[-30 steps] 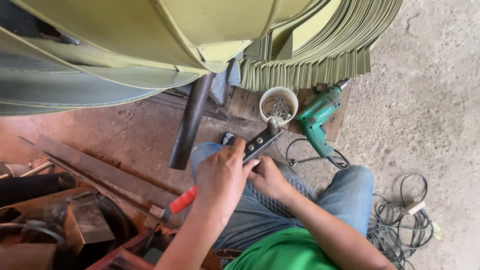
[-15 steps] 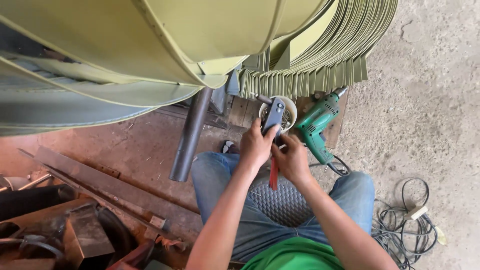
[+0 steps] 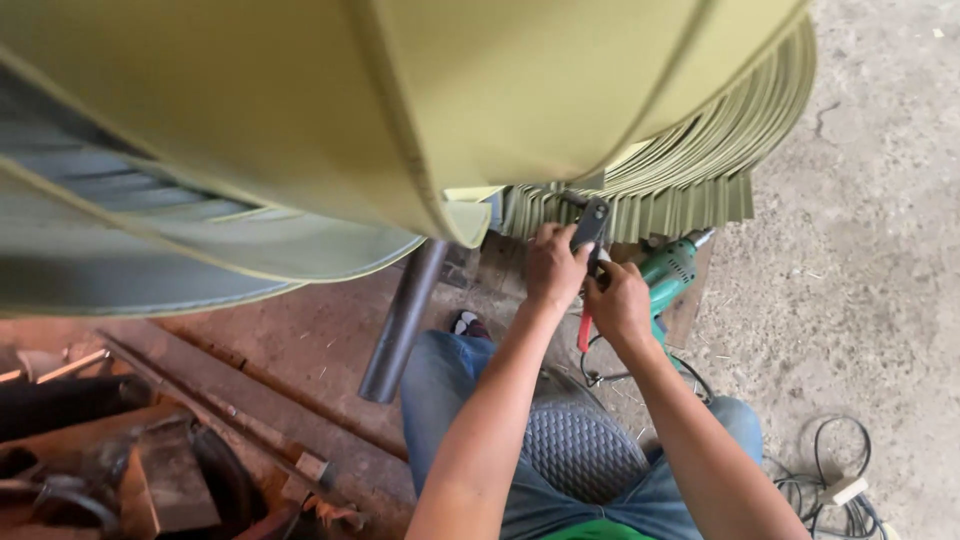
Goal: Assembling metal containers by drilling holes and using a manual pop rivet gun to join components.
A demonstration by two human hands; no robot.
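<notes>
Scrap metal pieces (image 3: 150, 470) lie at the lower left on the concrete floor (image 3: 860, 250), beside a dark steel pipe (image 3: 402, 320) slanting under a large olive-green curved sheet-metal body (image 3: 300, 130). At centre, the seated person's left hand (image 3: 553, 268) is closed around the grey head of a red-handled hand riveter (image 3: 590, 226), raised to the body's lower edge; the right hand (image 3: 620, 300) grips its handles. Just right lies a green electric drill (image 3: 668, 270), below stacked green metal strips (image 3: 700, 170).
</notes>
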